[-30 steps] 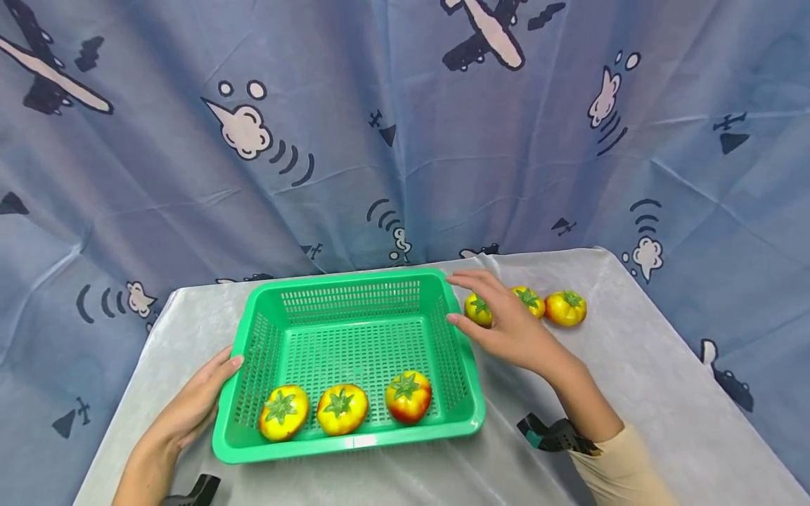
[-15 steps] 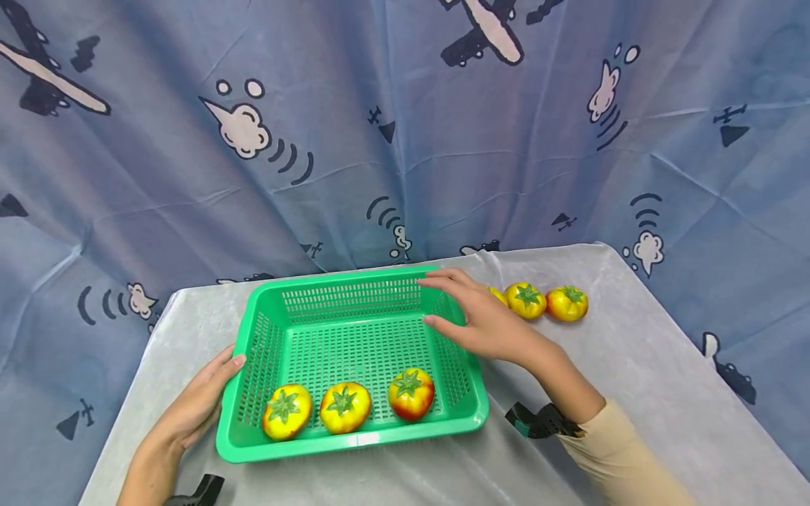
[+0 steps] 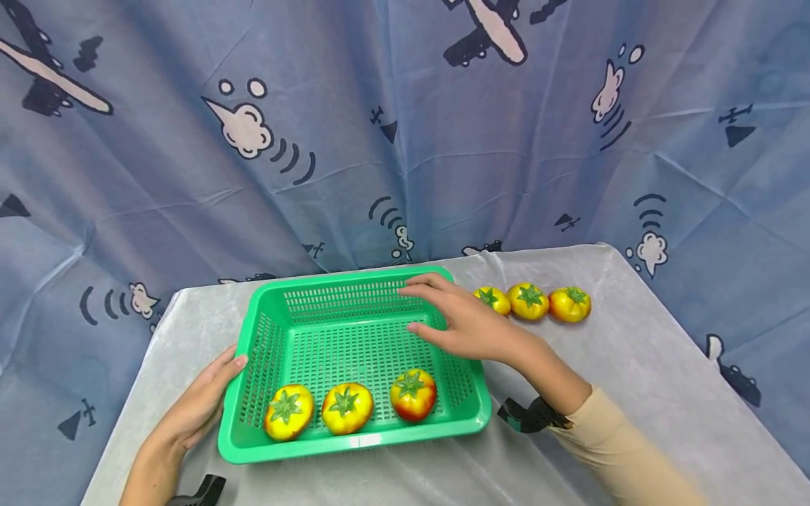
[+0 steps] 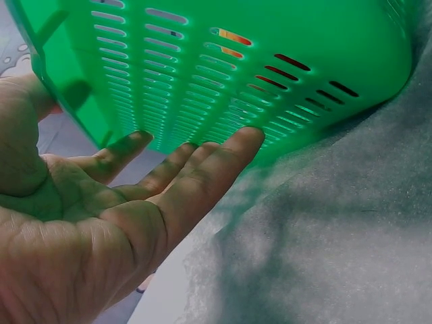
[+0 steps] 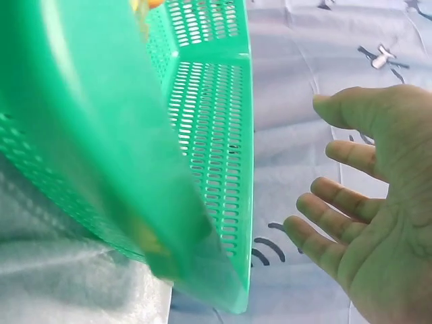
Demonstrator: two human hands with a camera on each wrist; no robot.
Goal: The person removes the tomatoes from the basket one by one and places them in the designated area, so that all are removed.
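Note:
A green plastic basket (image 3: pixel 354 443) with slotted walls sits on the table. Three round yellow-and-red fruits with green star-shaped tops lie along its near side: a left one (image 3: pixel 288 412), a middle one (image 3: pixel 347 408) and a right one (image 3: pixel 413 396). My left hand (image 3: pixel 201 400) holds the basket's left side, thumb over the rim and fingers against the outer wall (image 4: pixel 202 101). Over the basket's right part, my right hand (image 3: pixel 465 320) hovers with fingers spread and nothing in them. In the right wrist view, the palm of that hand (image 5: pixel 378 216) faces the basket.
Three more such fruits stand in a row right of the basket: a near one (image 3: pixel 493 300) partly behind my right hand, a middle one (image 3: pixel 528 301) and a far-right one (image 3: pixel 570 304). A grey cloth covers the table (image 3: pixel 639 379). A blue printed curtain (image 3: pixel 405 140) hangs behind.
My right hand has moved left, from beside the basket's right rim to over its inside, uncovering the fruits in the row behind. The left hand stays on the basket.

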